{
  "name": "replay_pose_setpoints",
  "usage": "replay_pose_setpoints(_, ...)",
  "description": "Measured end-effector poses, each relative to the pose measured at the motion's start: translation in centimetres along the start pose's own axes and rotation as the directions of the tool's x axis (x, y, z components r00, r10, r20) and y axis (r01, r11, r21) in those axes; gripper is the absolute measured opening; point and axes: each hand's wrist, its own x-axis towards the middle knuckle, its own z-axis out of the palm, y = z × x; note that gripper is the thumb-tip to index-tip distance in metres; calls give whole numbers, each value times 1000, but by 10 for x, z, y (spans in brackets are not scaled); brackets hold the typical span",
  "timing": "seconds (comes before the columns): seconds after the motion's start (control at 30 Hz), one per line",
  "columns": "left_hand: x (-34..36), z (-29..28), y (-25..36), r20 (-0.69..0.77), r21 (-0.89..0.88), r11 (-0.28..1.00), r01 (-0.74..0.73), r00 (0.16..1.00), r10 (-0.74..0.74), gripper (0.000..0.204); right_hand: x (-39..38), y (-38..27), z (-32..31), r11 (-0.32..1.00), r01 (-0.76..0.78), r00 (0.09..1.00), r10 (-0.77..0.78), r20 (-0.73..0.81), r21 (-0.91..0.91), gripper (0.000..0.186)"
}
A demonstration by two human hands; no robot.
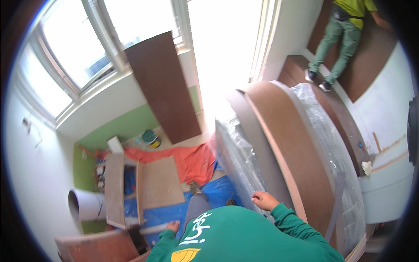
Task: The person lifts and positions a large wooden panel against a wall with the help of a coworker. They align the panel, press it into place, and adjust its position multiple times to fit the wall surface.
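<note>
My left hand [172, 226] hangs low beside my green top, fingers loosely bent and apart, nothing visible in it, above blue sheeting [159, 213]. My right hand [264, 201] has its fingers curled at a plastic-wrapped panel [239, 157]; what is in them, if anything, I cannot make out. Beside that hand stand curved boards, a grey one [255, 131] and a brown one [288, 135], with more clear plastic [340, 170] to their right. My feet [195, 187] are on the sheeting left of these boards.
A tall brown board [161, 87] leans by the windows. Red sheeting [194, 161], a flat board [161, 179], wooden pieces [114, 183], a bucket [150, 139] and a white roll [89, 203] lie left. A person in yellow [340, 39] is on a brown ledge at upper right.
</note>
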Motion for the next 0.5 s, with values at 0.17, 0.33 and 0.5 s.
replay_pose_setpoints(0.17, 75, -26, -14, -2, 155, 987, -52, 999, 53, 66, 61, -31, 12, 996, -64, 998, 63, 30, 54, 31)
replay_pose_setpoints(0.33, 204, -128, 14, 122, -15, 995, 99, 988, -96, 64, 138, -97, 22, 989, -142, 990, 143, -12, 51, 31)
replay_pose_setpoints(0.5, 322, -254, 75, 60, -377, 922, 91, 996, -73, 55, 208, -154, 23, 990, -138, 989, 139, -57, 30, 29)
